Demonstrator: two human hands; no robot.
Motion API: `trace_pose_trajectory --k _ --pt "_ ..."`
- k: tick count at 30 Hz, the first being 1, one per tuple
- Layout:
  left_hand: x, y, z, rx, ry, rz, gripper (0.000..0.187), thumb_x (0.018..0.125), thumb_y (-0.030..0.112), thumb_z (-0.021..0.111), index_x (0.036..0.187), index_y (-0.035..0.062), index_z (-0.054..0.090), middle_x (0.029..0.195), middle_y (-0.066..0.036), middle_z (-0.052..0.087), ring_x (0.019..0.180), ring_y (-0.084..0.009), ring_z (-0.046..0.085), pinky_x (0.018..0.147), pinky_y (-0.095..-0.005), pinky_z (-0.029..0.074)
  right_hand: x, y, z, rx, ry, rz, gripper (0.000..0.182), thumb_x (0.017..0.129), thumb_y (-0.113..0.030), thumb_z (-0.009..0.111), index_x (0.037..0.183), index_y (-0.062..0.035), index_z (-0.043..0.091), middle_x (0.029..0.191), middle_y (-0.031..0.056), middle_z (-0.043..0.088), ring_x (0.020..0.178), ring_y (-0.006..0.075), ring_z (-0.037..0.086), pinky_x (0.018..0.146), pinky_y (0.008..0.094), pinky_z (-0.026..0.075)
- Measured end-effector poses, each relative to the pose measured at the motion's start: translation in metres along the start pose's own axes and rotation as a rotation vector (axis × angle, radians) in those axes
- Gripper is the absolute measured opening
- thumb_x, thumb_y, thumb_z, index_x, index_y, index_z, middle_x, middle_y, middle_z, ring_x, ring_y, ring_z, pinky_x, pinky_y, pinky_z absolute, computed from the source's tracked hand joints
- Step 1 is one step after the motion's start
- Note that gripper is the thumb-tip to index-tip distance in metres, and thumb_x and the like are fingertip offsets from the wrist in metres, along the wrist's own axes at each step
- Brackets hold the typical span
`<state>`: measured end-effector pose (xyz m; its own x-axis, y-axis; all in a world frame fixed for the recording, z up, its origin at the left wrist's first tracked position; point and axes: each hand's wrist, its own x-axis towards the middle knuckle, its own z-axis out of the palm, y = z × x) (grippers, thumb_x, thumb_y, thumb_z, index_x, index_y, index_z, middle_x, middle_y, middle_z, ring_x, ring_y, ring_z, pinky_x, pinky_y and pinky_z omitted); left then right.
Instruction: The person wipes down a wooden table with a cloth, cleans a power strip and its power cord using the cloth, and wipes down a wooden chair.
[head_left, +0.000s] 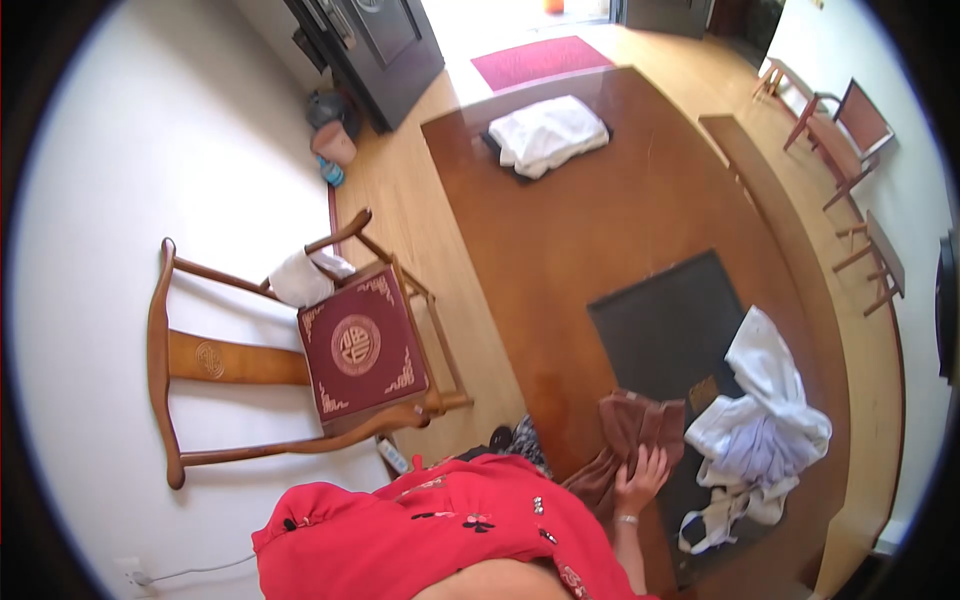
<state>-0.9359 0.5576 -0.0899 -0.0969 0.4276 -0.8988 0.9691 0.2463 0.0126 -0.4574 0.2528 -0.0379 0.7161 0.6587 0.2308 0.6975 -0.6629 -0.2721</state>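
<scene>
My right hand (642,482), with a bracelet (627,519) at the wrist, lies on a brown garment (635,425) with its fingers spread and stretched out. The garment is bunched at the near edge of the table, partly over a dark mat (670,310). Just right of it is a loose heap of white and pale lilac clothes (765,440), with straps trailing at its lower end. My left hand does not show; my red top (440,525) fills the bottom of the view.
A folded white cloth stack (550,135) rests at the table's (560,260) far end. Left stands a wooden armchair (360,345) with a white cloth (300,280) over its arm. A bench (760,190) runs along the table's right side. A pink bin (335,145) stands by the door.
</scene>
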Motion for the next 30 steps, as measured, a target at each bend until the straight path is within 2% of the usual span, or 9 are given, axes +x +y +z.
trace_pose_trajectory --k 9,21,23,24,27,28,30 --pt "0.005 0.089 -0.046 0.051 0.071 0.005 0.036 0.081 0.03 0.054 0.106 0.0067 0.065 0.1 -0.021 0.064 0.089 -0.0353 0.063 0.078 -0.0414 0.05 0.001 -0.002 0.0 0.028 -0.008 0.036 0.048 0.069 -0.023 0.062 0.115 -0.0101 0.056 0.125 0.0167 0.051 0.121 0.0385 0.042 0.101 0.0585 0.03" --pt "0.014 0.16 -0.1 0.079 0.162 0.035 0.036 0.083 0.03 0.053 0.108 0.0071 0.064 0.102 -0.023 0.063 0.091 -0.0361 0.063 0.078 -0.0419 0.05 0.018 -0.012 0.004 0.002 0.021 0.109 0.047 0.069 -0.025 0.063 0.113 -0.0094 0.055 0.124 0.016 0.051 0.121 0.0385 0.041 0.101 0.0589 0.029" --pt "0.017 0.17 -0.111 0.071 0.171 0.034 0.037 0.083 0.03 0.052 0.109 0.0071 0.064 0.103 -0.023 0.063 0.091 -0.0362 0.063 0.079 -0.0419 0.05 0.02 -0.019 0.013 -0.059 0.022 0.239 0.047 0.071 -0.025 0.06 0.114 -0.0082 0.055 0.125 0.016 0.05 0.121 0.0384 0.041 0.1 0.0587 0.03" --pt "0.02 0.175 -0.117 0.071 0.171 0.034 0.037 0.083 0.03 0.052 0.109 0.0072 0.064 0.103 -0.023 0.063 0.091 -0.0363 0.063 0.079 -0.042 0.05 0.021 -0.023 0.018 -0.055 0.027 0.237 0.047 0.071 -0.025 0.06 0.114 -0.0082 0.055 0.125 0.016 0.05 0.121 0.0384 0.041 0.1 0.0587 0.03" --pt "0.03 0.191 -0.135 0.055 0.175 0.029 0.037 0.083 0.03 0.052 0.109 0.0073 0.064 0.103 -0.023 0.063 0.091 -0.0365 0.063 0.079 -0.0421 0.05 0.039 -0.046 0.028 -0.137 0.085 0.461 0.046 0.076 -0.027 0.054 0.117 -0.0065 0.053 0.128 0.0174 0.048 0.122 0.0368 0.041 0.099 0.0586 0.03" --pt "0.036 0.197 -0.141 0.045 0.174 0.028 0.037 0.084 0.03 0.052 0.11 0.0073 0.064 0.103 -0.023 0.063 0.092 -0.0365 0.063 0.079 -0.0421 0.05 0.043 -0.053 0.033 -0.133 0.097 0.454 0.046 0.076 -0.027 0.054 0.117 -0.0065 0.053 0.128 0.0174 0.048 0.122 0.0368 0.041 0.099 0.0586 0.03" --pt "0.045 0.208 -0.154 0.036 0.168 0.019 0.037 0.084 0.031 0.052 0.11 0.0073 0.064 0.104 -0.024 0.063 0.092 -0.0367 0.063 0.079 -0.0422 0.05 0.053 -0.065 0.047 -0.282 0.136 0.557 0.045 0.079 -0.029 0.053 0.118 -0.006 0.053 0.128 0.0181 0.048 0.123 0.0366 0.041 0.099 0.0572 0.031"
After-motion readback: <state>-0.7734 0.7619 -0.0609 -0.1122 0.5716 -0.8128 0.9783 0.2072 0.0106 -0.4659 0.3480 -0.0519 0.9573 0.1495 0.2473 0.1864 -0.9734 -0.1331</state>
